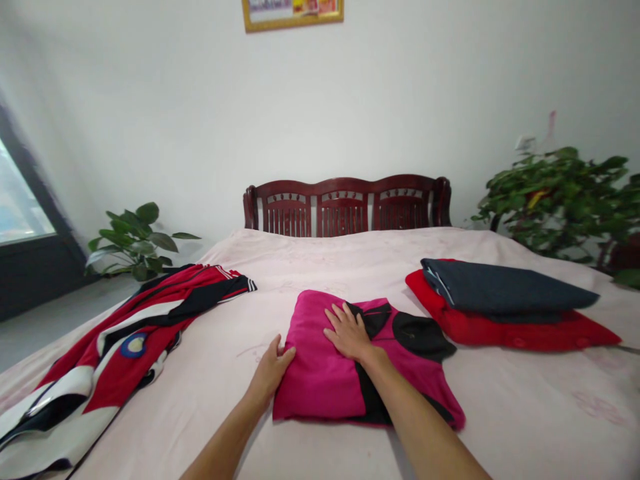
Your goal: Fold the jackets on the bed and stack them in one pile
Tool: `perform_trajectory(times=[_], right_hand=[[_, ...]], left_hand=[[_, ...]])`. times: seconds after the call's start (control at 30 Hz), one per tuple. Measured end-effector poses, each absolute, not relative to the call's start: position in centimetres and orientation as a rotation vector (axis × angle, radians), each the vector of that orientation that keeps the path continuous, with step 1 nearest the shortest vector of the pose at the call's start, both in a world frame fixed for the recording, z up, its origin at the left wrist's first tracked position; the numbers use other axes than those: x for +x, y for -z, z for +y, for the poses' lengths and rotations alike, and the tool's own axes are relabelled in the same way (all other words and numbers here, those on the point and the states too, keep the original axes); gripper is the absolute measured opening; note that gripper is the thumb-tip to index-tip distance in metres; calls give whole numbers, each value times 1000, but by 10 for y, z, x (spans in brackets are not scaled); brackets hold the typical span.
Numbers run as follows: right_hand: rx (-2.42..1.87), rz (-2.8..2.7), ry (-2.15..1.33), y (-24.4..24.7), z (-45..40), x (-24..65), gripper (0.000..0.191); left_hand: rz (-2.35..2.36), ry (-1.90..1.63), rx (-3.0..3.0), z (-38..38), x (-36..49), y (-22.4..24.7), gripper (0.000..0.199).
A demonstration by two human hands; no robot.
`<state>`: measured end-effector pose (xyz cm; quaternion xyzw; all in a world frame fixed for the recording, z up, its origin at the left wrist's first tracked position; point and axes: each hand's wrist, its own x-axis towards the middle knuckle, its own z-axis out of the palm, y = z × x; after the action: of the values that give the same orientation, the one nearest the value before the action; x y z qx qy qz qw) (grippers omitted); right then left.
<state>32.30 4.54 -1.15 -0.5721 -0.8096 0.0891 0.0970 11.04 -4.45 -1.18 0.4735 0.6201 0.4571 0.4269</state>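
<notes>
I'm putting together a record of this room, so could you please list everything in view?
Magenta-and-black garment: one, folded, bed's near middle
Striped garment: one, red, white and navy, bed's left
Folded dark cloth: one, blue-grey, atop the red cloth
Red cloth: one, folded, bed's right
Bedspread: one, pale pink, across the bed
Slatted wooden back: one, dark red-brown, behind the bed
Plants: two, green, left and right
Picture frame: one, gold, top of wall
Wall: whitish, behind
Wall plate: one, white, right
Glazed frame: one, dark, far left
Floor: grey, left
Left hand: one, bare, at the magenta-and-black garment's left edge
Right hand: one, bare, flat on it
</notes>
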Motion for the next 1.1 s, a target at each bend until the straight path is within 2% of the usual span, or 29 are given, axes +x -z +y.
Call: perform_trajectory(times=[0.17, 0.47, 0.7, 0.87, 0.97, 1.1], right_hand=[[-1685, -2386, -246, 12, 43, 322, 68], [-1680, -2300, -367, 2, 39, 314, 67], [-1735, -2137, -524, -17, 12, 276, 72], [-1648, -1977, -699, -6, -21, 238, 71], [-1581, -1829, -800, 3, -22, 229, 70], [-1318, -1322, -1143, 7, -11, 238, 74]], left_hand=[[1069, -1070, 922, -55, 122, -1, 46], [1016, -1149, 692, -52, 122, -3, 40], [1070, -1122, 724, -49, 64, -17, 40], [1155, -1079, 707, -59, 23, -40, 48], [1123, -1065, 727, -66, 22, -58, 54], [1051, -1042, 853, -70, 49, -90, 58]])
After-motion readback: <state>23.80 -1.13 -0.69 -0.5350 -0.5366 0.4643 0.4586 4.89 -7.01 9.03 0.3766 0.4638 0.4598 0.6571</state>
